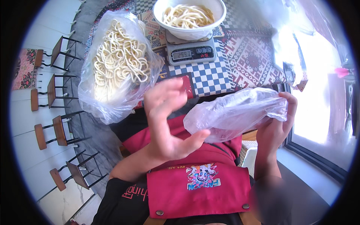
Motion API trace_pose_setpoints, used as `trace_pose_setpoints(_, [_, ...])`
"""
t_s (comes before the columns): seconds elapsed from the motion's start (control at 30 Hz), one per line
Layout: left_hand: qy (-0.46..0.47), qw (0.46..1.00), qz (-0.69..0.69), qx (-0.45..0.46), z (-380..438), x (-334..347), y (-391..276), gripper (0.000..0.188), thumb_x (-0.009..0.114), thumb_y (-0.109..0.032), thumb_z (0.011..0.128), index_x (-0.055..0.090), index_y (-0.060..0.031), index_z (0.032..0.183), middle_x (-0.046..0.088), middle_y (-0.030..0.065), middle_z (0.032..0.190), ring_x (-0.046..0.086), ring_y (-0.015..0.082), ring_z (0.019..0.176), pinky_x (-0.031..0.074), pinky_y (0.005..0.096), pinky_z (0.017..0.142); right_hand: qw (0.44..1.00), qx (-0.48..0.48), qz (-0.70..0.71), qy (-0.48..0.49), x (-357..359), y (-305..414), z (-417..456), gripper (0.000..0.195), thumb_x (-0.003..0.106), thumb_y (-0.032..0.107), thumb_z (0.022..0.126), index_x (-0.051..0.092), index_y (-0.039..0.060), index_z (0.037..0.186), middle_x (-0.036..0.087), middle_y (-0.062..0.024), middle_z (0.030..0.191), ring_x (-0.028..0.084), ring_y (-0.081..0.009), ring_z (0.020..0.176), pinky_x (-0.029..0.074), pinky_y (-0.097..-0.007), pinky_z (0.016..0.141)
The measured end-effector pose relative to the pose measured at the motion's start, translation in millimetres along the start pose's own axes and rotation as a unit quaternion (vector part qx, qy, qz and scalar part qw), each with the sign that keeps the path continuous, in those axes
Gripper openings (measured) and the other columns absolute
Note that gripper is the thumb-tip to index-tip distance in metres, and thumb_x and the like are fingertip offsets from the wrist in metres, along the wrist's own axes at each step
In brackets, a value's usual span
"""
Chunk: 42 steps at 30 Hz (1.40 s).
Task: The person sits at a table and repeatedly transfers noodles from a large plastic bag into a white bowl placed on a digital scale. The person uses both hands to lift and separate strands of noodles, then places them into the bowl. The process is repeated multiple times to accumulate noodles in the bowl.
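Note:
My right hand (277, 121) grips the end of a clear plastic bag (233, 112), which stretches leftward over my lap. Whether the bag has anything in it, I cannot tell. Beside its left end, my left hand (168, 123) is spread, thumb and fingers apart, holding nothing. Beyond that hand lies a large clear bag with thick pale noodles (121, 59) heaped inside. A white plastic bowl (189, 32) with more noodles (188, 17) rests on a digital kitchen scale (192, 53) with a lit display.
Patterned cloth mats (212, 78) cover the table. Bright, glare-washed glass (315, 118) stands to the right, and clear plastic film (298, 14) is at the upper right. Several chairs with wooden seats (59, 130) line the left. A red apron (174, 180) covers my front.

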<state>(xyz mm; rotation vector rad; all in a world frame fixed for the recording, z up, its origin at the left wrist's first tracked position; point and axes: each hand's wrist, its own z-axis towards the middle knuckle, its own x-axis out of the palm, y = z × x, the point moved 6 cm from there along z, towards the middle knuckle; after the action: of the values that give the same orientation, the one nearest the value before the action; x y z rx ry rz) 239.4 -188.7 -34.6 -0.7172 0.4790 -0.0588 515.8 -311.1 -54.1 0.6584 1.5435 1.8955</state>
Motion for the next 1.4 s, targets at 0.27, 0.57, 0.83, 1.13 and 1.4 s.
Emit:
trace_pose_setpoints(0.27, [0.034,0.999,-0.006,0.009,-14,-17,-4,0.027,0.073,-0.026,0.108,0.067,-0.001,0.117,0.068,0.0142,0.107,0.066,0.0278,0.094,0.053,0.0385,0.082,0.991,0.102,0.056,0.069,26,-11,-2,0.035,0.056,0.0,0.108,0.047,0.0059,0.141,0.072,-0.0113,0.113,0.073,-0.0138,0.085,0.06,-0.0255,0.059])
trace_pose_setpoints(0.57, [0.101,0.991,-0.053,-0.069,-7,31,10,0.04,0.069,0.021,0.085,0.058,-0.0038,0.115,0.067,0.0159,0.109,0.071,0.0322,0.1,0.056,0.0391,0.089,0.975,0.171,0.068,0.127,54,8,1,0.042,0.061,-0.009,0.1,0.048,0.0038,0.139,0.068,-0.0087,0.117,0.066,-0.0105,0.102,0.056,-0.0258,0.087])
trace_pose_setpoints(0.83, [0.225,0.971,-0.044,-0.067,33,9,21,0.035,0.058,0.022,0.078,0.07,-0.0005,0.102,0.066,0.0149,0.125,0.068,0.0296,0.11,0.056,0.0387,0.095,0.883,-0.145,-0.327,0.304,43,27,30,0.048,0.051,-0.017,0.08,0.055,0.0033,0.124,0.059,-0.0155,0.13,0.064,-0.0296,0.11,0.055,-0.0347,0.093])
trace_pose_setpoints(1.13, [0.264,0.946,0.179,-0.052,44,39,29,0.069,0.058,0.013,0.084,0.06,-0.0058,0.15,0.058,0.0165,0.147,0.063,0.0401,0.132,0.055,0.0493,0.107,0.762,-0.206,-0.472,0.392,69,34,33,0.021,0.071,-0.005,0.084,0.074,0.0061,0.102,0.06,-0.0122,0.144,0.073,-0.0314,0.104,0.062,-0.0426,0.083])
trace_pose_setpoints(1.4, [0.294,0.937,0.159,-0.096,39,45,32,0.08,0.056,0.013,0.084,0.05,-0.0079,0.161,0.053,0.0224,0.156,0.056,0.0452,0.141,0.051,0.0513,0.115,0.776,-0.42,-0.391,0.261,96,74,17,0.024,0.075,0.002,0.079,0.07,0.0002,0.103,0.068,-0.0149,0.126,0.072,-0.0338,0.106,0.06,-0.0435,0.085])
